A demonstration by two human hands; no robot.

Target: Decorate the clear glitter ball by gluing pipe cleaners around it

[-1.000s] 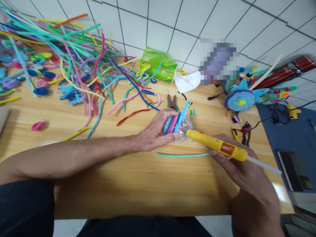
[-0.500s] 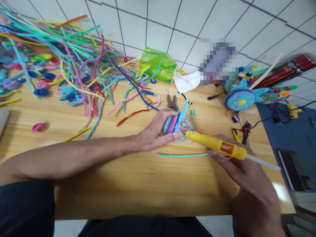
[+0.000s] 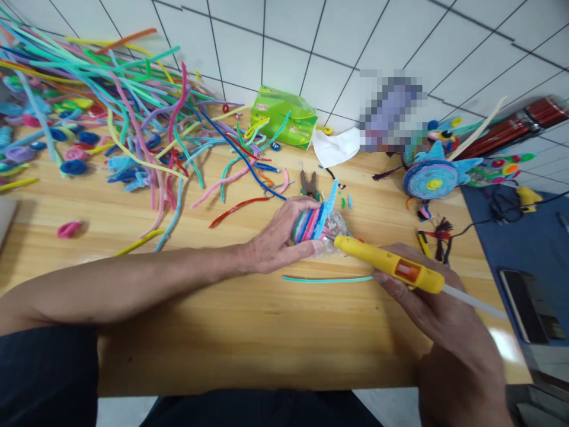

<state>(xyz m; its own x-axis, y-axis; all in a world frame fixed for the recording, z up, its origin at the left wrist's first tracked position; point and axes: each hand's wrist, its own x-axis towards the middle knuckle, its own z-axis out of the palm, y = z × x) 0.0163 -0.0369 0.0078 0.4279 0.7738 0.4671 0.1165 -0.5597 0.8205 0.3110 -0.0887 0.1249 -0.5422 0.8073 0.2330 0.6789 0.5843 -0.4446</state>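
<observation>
Where the arms converge near the middle of the wooden surface point(image 3: 249, 338), a striped craft piece point(image 3: 310, 225) in blue, pink and purple bands is found just above the boards, tilted, within the left hand point(image 3: 280, 237). That hand is partly closed, thumb on the near side and fingers over the far side, gripping the piece. A light blue ridged strip point(image 3: 332, 196) projects from its far edge, and a clear part point(image 3: 336, 228) adjoins its right side. The right hand point(image 3: 438, 305) is wrapped around a yellow glue gun point(image 3: 386, 260), its nozzle directed at the piece; whether the tip makes contact cannot be determined. A whitish stick point(image 3: 473, 301) protrudes from the gun's rear. Just below the piece lies a teal stem point(image 3: 326, 279), extending towards the right hand. Pliers point(image 3: 309, 184) lie just beyond the piece, with a green packet point(image 3: 283, 118) and white paper point(image 3: 335, 148) farther back. To the left is a tangled heap of coloured stems point(image 3: 133, 107); to the right, a round blue craft piece point(image 3: 430, 179) and, behind it, a red flask point(image 3: 524, 123).
</observation>
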